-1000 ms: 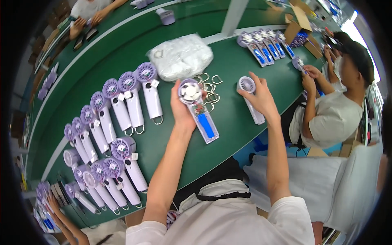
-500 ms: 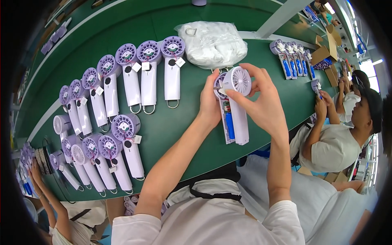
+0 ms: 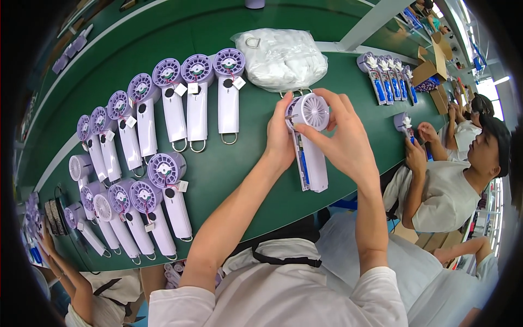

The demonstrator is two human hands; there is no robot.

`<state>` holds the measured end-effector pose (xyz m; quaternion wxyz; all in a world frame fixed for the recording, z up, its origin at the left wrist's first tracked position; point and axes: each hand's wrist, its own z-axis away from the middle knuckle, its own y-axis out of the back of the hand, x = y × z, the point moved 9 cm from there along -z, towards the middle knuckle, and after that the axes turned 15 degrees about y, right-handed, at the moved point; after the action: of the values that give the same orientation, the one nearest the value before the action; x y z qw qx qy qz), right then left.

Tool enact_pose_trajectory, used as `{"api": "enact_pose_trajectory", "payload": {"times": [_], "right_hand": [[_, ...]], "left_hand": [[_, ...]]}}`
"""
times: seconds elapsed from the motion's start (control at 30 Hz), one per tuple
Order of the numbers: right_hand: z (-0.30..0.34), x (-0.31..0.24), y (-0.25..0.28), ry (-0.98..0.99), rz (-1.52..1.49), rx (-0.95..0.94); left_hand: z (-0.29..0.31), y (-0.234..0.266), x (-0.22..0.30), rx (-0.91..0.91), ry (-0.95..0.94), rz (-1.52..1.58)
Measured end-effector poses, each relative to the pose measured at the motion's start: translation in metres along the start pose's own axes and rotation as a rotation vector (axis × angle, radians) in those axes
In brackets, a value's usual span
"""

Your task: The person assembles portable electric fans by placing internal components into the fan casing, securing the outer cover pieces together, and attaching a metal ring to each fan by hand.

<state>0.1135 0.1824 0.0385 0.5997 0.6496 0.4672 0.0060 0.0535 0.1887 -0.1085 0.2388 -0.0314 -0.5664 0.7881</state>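
Over the middle of the table I hold a lilac handheld fan with its two shells partly apart. My left hand grips the back shell by the round head. My right hand has the front shell, with its ribbed round grille, between thumb and fingers. The front shell lies over the back one, slightly shifted to the right. Along the left of the gap a blue battery shows inside the handle. My fingers partly hide the head and whatever lies between the shells.
Two rows of lilac fans lie to the left on the green table. A clear bag of white parts sits behind my hands. At the far right are several opened fans; a co-worker handles another. Other hands show at far left.
The front shell has moved left and closer onto the back shell, covering more of the battery and inner head. At right, the co-worker's fan has moved left over the table.
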Motion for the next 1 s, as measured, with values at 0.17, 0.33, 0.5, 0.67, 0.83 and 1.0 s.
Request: {"api": "enact_pose_trajectory", "payload": {"times": [0.17, 0.33, 0.5, 0.67, 0.83, 1.0], "right_hand": [[0.000, 0.002, 0.002, -0.005, 0.009, -0.019], [-0.001, -0.003, 0.004, 0.063, 0.055, -0.060], [-0.004, -0.002, 0.005, 0.108, 0.048, -0.063], [-0.007, -0.007, 0.004, 0.128, 0.038, -0.056], [-0.003, -0.001, -0.005, 0.121, -0.021, -0.021], [0.013, 0.070, 0.011, -0.280, -0.342, 0.267]], "left_hand": [[-0.001, 0.000, -0.001, -0.010, -0.004, -0.009], [0.000, 0.000, -0.004, -0.020, -0.007, 0.010], [0.001, -0.008, -0.003, -0.024, -0.026, -0.075], [0.005, -0.011, 0.001, -0.061, -0.015, -0.100], [0.013, -0.022, 0.007, -0.102, -0.028, 0.011], [0.010, -0.024, 0.018, -0.084, -0.106, -0.040]]}}
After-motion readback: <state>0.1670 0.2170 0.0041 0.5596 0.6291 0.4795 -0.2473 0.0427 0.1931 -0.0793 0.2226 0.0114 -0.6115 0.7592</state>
